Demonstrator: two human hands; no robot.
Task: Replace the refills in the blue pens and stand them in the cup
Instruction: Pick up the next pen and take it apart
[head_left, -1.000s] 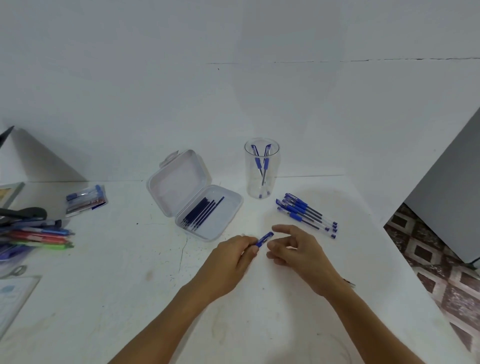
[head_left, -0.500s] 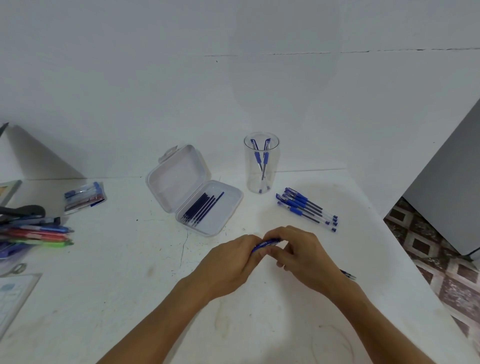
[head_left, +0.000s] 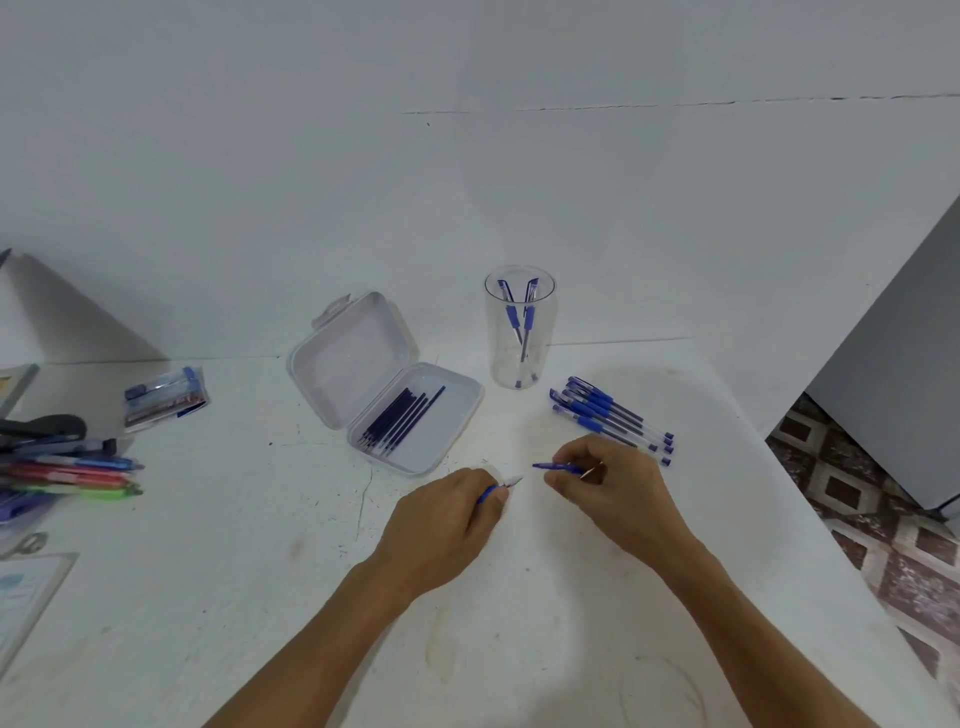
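**A:** Status?

**B:** Half a second ago both hands were joined on one pen. Now they're apart and the pen is split. The box on the left is open, with fresh refills inside. Left hand is clamped on the barrel piece, low over the table. The cup behind holds two pens. Right hand pinches a thin blue part, probably the old refill, can't confirm.

**A:** Meaning?

**B:** Teardown looks done, swap is next. The row of pens on the right is waiting.
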